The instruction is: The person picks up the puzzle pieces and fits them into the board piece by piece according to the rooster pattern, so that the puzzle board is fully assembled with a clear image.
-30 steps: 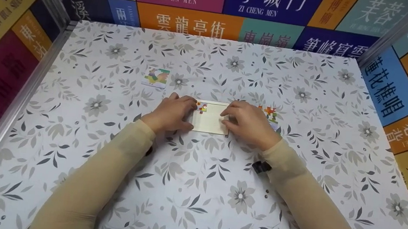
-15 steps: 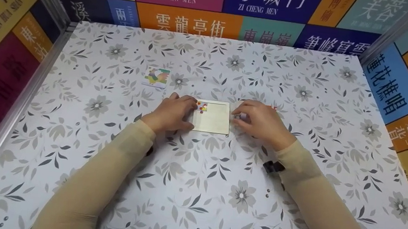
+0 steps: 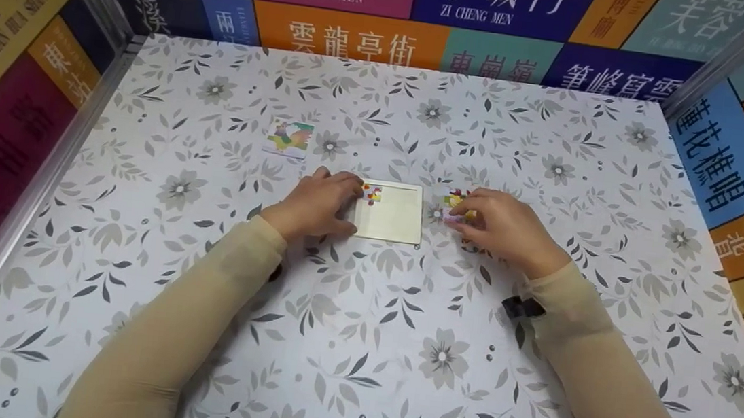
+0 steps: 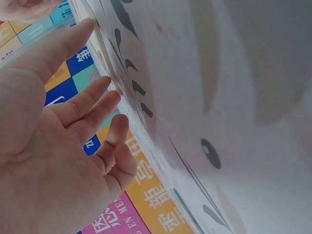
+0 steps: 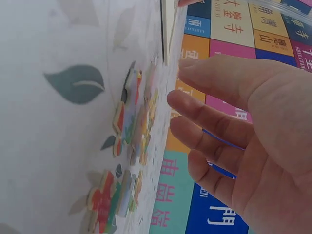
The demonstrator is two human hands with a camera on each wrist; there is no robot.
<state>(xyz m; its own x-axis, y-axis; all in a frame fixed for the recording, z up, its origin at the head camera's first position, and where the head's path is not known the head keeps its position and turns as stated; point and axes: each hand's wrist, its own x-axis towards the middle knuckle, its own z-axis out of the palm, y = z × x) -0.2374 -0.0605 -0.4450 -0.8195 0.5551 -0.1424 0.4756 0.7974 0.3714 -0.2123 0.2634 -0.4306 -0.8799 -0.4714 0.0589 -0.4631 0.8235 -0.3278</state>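
Note:
A shallow wooden puzzle tray (image 3: 390, 219) lies at the table's middle, with joined jigsaw pieces (image 3: 374, 194) in its upper left corner. My left hand (image 3: 313, 203) rests at the tray's left side. In the left wrist view, the left thumb touches the tray edge (image 4: 101, 48); the forefinger and middle finger reach out fairly straight. Right of the tray, my right hand (image 3: 510, 229) hovers over loose jigsaw pieces (image 3: 454, 207), partly hiding them. The right wrist view shows relaxed fingers holding nothing, beside a multicoloured piece (image 5: 129, 109) and a red-green piece (image 5: 102, 202).
A small colourful puzzle picture (image 3: 288, 139) with a jagged right side lies up and left of the tray. A flower-and-leaf patterned cloth (image 3: 359, 344) covers the table. Lettered panels (image 3: 354, 36) stand along the back and both sides.
My right hand has moved away from over the tray's right part to the loose pieces, uncovering the tray. The left hand stays at the tray's left side.

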